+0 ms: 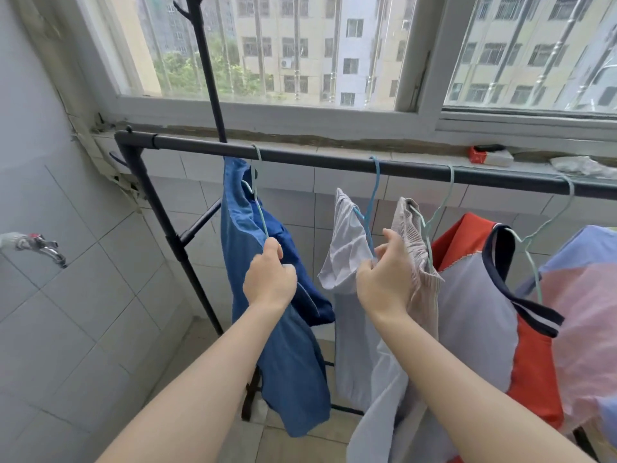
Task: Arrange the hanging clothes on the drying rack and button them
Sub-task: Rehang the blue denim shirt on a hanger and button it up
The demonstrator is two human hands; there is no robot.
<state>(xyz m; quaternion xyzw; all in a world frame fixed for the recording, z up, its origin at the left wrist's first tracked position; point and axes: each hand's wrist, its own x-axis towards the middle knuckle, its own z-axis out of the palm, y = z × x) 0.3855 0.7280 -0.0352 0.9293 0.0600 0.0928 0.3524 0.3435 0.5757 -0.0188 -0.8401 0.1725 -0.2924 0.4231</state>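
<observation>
A dark metal drying rack rail (300, 157) runs across below the window. A blue shirt (287, 355) hangs at the left on a pale green hanger (257, 182); my left hand (268, 279) grips that hanger's lower end at the shirt's shoulder. To its right hangs a light grey shirt (347, 262) on a blue hanger (374, 195), and my right hand (384, 279) is closed on it. Further right hang a beige ribbed garment (420, 262), a red, grey and navy top (477, 322) and a pink and lilac garment (587, 295).
The rack's upright post (173, 242) stands at the left, with a tall dark coat pole (205, 68) behind. A tap (43, 247) juts from the tiled wall at far left. A red and white box (490, 156) and a crumpled cloth (581, 165) lie on the window sill.
</observation>
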